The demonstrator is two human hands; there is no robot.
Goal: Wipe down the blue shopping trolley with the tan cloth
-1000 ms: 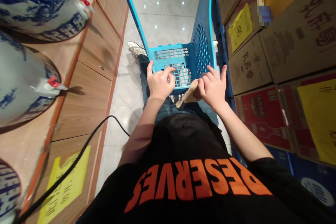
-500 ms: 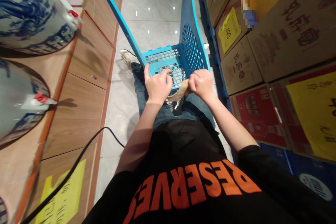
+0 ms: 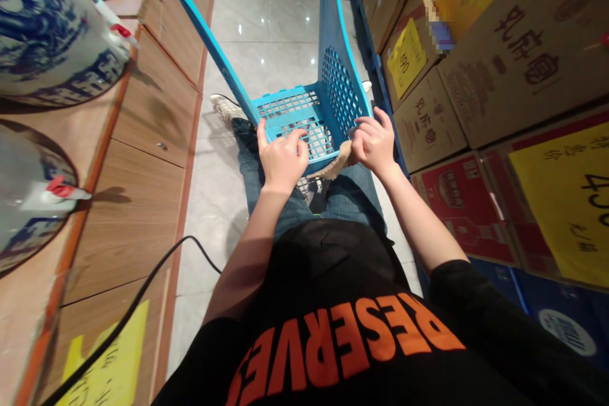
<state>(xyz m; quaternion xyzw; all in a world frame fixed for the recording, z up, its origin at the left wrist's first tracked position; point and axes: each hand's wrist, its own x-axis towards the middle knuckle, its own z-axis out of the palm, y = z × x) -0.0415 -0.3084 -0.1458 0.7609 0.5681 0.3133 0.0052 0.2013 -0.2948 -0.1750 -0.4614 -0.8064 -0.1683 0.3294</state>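
A blue plastic shopping basket [image 3: 287, 119] with a grid floor and perforated side stands in front of my body, between my legs. A rough tan strip [image 3: 333, 167] curves across its near end, between my two hands. My left hand [image 3: 284, 162] is closed around the strip's left end, with the index finger stretched up beside the basket's rim and the thumb bent inward. At the strip's right end, my right hand [image 3: 375, 141] pinches it between thumb and curled fingers, while other fingers lift away. The palms hide both strip ends.
Large blue-and-white jars [image 3: 57, 25] with red-handled taps [image 3: 61, 189] stand on a wooden cabinet [image 3: 128, 203] at left. A black cable [image 3: 157, 266] crosses low. Stacked cartons [image 3: 504, 57] with yellow price signs [image 3: 406, 58] line the right. Tiled floor [image 3: 259, 9] lies between.
My right hand has loosened from a fist to a pinch, with fingers raised, showing more of the strip's right end. My left hand keeps nearly the same pose. The view has shifted slightly.
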